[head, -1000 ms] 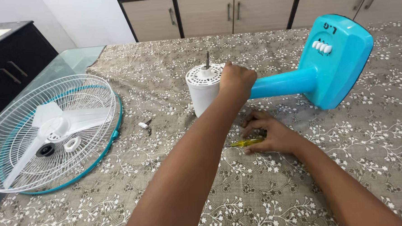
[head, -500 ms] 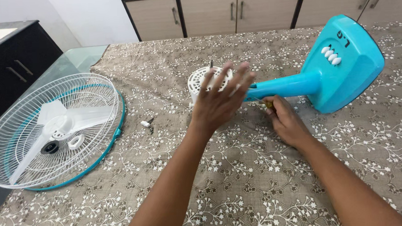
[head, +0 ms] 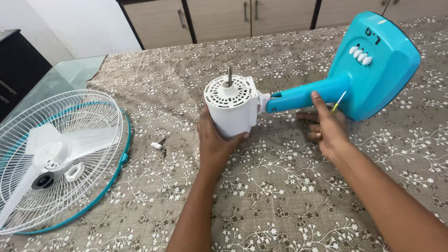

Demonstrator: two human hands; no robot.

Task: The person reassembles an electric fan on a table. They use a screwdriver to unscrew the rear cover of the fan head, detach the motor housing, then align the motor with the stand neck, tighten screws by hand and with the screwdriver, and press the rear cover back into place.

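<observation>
Now that my left hand (head: 215, 144) has dropped from the top to cup the white motor housing (head: 231, 106), I've steadied it. My right hand (head: 327, 129), gripping a thin screwdriver (head: 339, 101), has risen to the blue neck (head: 305, 93).

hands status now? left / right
Left hand: closed around the white motor housing.
Right hand: thumb on the teal neck, holding a thin yellow-green tool.

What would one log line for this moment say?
left hand: grips white motor housing | right hand: holds small screwdriver by blue neck
</observation>
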